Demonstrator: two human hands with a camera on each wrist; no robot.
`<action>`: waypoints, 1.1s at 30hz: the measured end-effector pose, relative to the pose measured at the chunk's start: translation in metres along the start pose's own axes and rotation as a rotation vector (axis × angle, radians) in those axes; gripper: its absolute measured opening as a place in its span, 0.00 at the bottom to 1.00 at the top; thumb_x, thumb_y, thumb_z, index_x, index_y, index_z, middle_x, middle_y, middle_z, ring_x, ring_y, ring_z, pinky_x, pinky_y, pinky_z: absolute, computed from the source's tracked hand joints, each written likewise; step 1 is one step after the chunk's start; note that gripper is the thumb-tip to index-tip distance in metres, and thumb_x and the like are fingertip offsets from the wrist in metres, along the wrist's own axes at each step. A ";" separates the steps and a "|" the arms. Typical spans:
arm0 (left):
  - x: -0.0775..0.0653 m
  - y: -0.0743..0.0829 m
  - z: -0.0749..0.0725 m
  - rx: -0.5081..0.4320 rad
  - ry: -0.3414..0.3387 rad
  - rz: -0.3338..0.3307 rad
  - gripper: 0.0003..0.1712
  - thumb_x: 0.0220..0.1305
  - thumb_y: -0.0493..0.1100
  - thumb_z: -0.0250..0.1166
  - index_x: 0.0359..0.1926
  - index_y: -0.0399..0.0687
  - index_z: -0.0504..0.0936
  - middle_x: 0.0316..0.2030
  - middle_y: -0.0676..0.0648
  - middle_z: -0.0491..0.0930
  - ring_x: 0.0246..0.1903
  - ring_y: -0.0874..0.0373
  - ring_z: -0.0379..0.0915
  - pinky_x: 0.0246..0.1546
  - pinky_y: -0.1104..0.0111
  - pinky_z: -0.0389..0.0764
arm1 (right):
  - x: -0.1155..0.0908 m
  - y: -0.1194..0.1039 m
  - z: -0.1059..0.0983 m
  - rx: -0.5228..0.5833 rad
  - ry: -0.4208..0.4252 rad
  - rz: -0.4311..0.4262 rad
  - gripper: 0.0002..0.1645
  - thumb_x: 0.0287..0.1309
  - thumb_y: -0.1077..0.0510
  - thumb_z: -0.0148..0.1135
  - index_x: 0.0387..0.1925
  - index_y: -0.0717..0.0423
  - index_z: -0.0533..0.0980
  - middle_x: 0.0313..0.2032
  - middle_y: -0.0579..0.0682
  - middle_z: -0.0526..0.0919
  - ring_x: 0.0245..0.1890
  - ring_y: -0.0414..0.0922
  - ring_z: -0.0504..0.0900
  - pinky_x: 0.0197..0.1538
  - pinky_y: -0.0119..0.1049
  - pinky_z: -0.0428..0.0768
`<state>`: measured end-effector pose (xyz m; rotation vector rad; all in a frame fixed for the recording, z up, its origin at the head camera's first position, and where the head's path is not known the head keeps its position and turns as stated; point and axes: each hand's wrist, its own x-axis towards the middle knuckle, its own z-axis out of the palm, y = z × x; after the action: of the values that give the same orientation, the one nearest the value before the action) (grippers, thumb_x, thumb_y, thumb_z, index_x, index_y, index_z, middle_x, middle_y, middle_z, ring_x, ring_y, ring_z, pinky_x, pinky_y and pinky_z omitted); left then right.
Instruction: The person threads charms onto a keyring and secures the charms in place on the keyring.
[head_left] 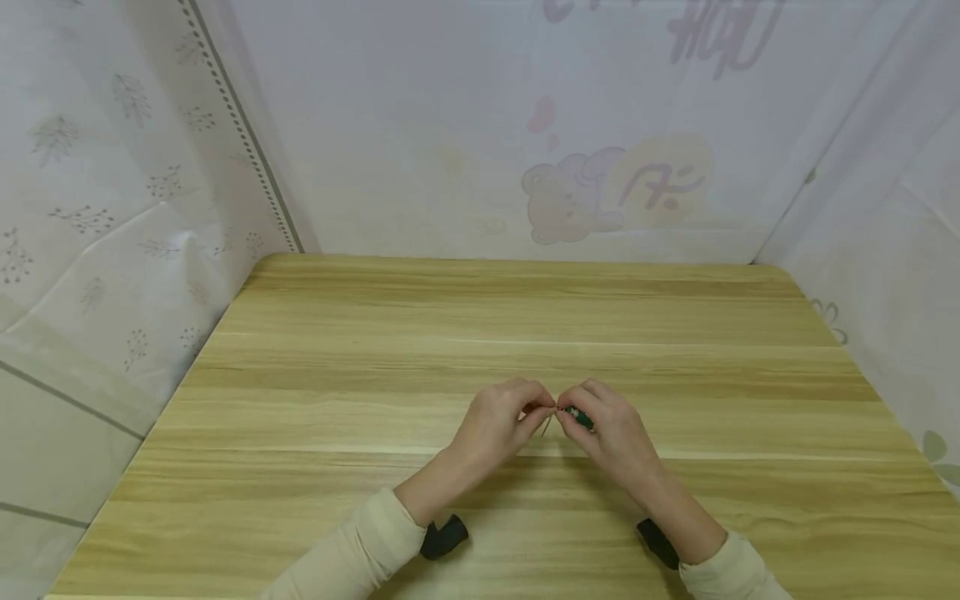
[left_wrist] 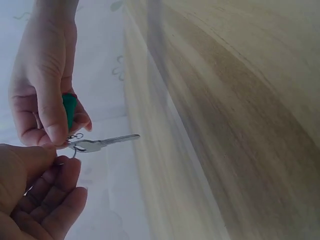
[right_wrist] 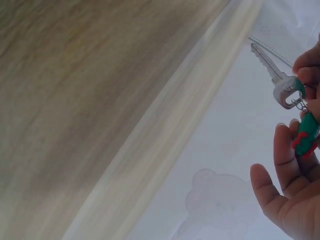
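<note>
Above the table, both hands meet at a small metal key ring (left_wrist: 75, 152). My left hand (head_left: 495, 421) pinches the ring between thumb and forefinger. My right hand (head_left: 611, 429) pinches the keychain close to the ring, and its green charm with red trim (right_wrist: 306, 135) lies against the fingers. A silver key (left_wrist: 100, 144) hangs from the ring, its blade pointing away from the fingertips; in the right wrist view the toothed key (right_wrist: 280, 82) shows clearly. Fingertips hide part of the ring.
A wood-grain table (head_left: 450, 317) lies beneath the hands. Pale printed curtains (head_left: 420, 125) enclose its back and sides. Black wrist pieces (head_left: 444, 537) show under both forearms.
</note>
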<state>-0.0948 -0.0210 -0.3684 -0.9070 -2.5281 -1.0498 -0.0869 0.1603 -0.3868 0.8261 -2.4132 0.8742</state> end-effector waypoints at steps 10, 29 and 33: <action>0.001 -0.001 0.001 -0.200 0.027 -0.113 0.02 0.59 0.39 0.66 0.29 0.46 0.84 0.27 0.53 0.84 0.28 0.65 0.79 0.30 0.79 0.77 | 0.001 0.002 -0.001 0.082 0.030 0.025 0.05 0.60 0.58 0.62 0.29 0.53 0.78 0.29 0.44 0.78 0.27 0.35 0.74 0.24 0.24 0.72; 0.000 -0.001 0.002 -0.112 0.029 -0.043 0.03 0.60 0.38 0.65 0.31 0.45 0.83 0.29 0.52 0.84 0.29 0.64 0.80 0.31 0.79 0.78 | 0.000 -0.002 -0.002 0.029 0.018 0.026 0.07 0.52 0.66 0.67 0.29 0.53 0.78 0.29 0.43 0.78 0.28 0.36 0.73 0.26 0.28 0.74; -0.001 0.000 0.002 -0.166 0.034 -0.066 0.02 0.60 0.38 0.65 0.31 0.44 0.83 0.28 0.51 0.84 0.29 0.63 0.80 0.32 0.79 0.78 | 0.000 -0.002 -0.001 0.055 0.029 0.052 0.11 0.47 0.70 0.69 0.29 0.53 0.78 0.29 0.43 0.78 0.28 0.36 0.73 0.25 0.25 0.72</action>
<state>-0.0944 -0.0205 -0.3703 -0.8443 -2.4874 -1.2999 -0.0849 0.1600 -0.3852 0.7689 -2.4049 0.9690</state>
